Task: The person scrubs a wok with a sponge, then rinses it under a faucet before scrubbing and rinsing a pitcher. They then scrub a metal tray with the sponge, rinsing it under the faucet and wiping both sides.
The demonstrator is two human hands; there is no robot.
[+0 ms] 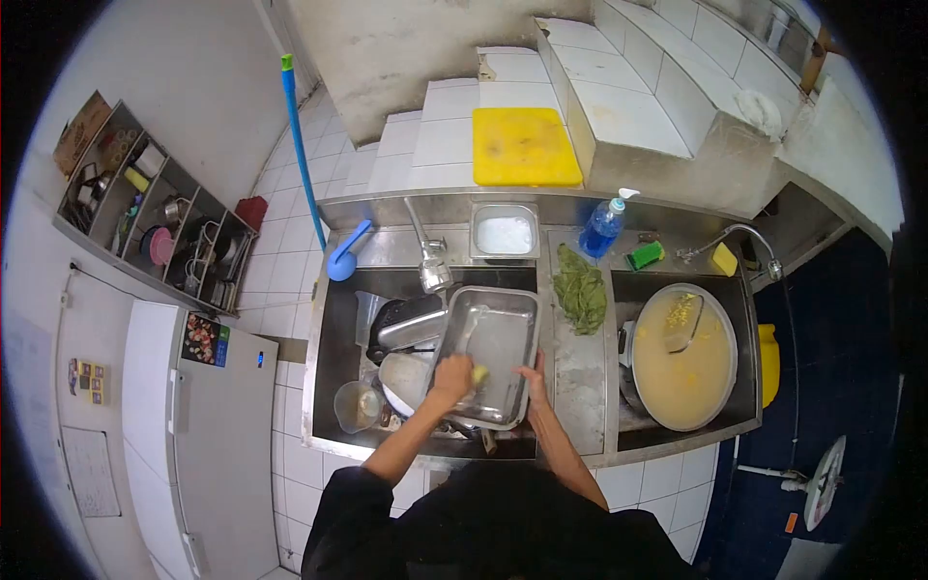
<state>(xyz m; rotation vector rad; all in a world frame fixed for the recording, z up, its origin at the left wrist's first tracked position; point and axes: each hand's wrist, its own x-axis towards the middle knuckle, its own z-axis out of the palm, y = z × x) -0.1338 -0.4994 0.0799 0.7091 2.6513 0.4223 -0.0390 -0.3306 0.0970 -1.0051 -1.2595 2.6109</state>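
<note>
A rectangular steel pan [493, 338] is tilted over the left sink basin. Inside it, my left hand [452, 377] is closed on a small yellow-green sponge [479, 374], pressed near the pan's left wall. My right hand [534, 380] grips the pan's right rim, thumb over the edge and fingers along the outside. Beneath and left of the pan lie other dishes: a steel container [411, 332], a white dish [401, 377] and a clear plastic tub [358, 406]. Above the basin stands the faucet [435, 275].
The right basin holds a big pot [667, 396] of cloudy liquid with a strainer. Between the basins lies a green cloth [580, 290]. Behind are a blue soap bottle [602, 229], a small steel tray [504, 234], a blue scoop [344, 259] and a yellow cutting board [525, 147].
</note>
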